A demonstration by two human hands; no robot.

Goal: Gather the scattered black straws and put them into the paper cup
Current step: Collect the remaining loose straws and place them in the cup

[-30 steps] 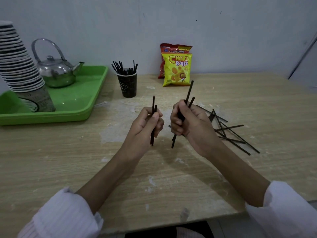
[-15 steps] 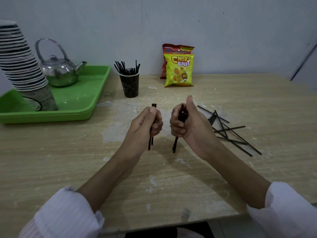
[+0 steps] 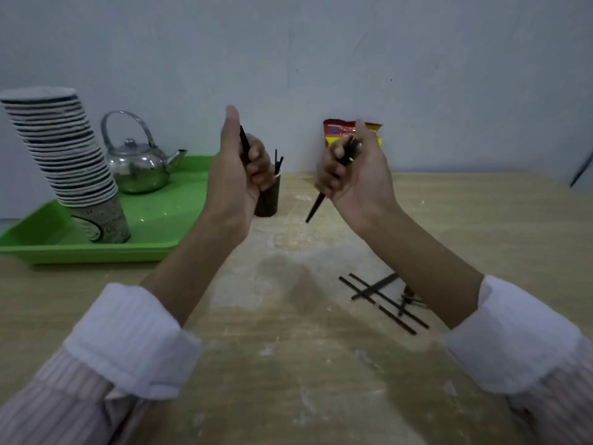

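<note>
My left hand (image 3: 239, 175) is raised and closed around black straws (image 3: 244, 146), right in front of the dark paper cup (image 3: 269, 197), which it partly hides. A few straws (image 3: 278, 160) stick up out of the cup. My right hand (image 3: 354, 175) is also raised, to the right of the cup, gripping a bundle of black straws (image 3: 316, 207) whose lower ends point down and left. Several loose black straws (image 3: 382, 300) lie crossed on the wooden table (image 3: 288, 364), below my right forearm.
A green tray (image 3: 154, 232) at the left holds a tall leaning stack of paper cups (image 3: 69, 162) and a metal kettle (image 3: 139, 168). Snack bags (image 3: 340, 131) stand against the wall behind my right hand.
Both hands have lifted and moved forward towards the cup with their straws. The view has tilted, so the loose straws now lie nearer to me, under my right forearm.
</note>
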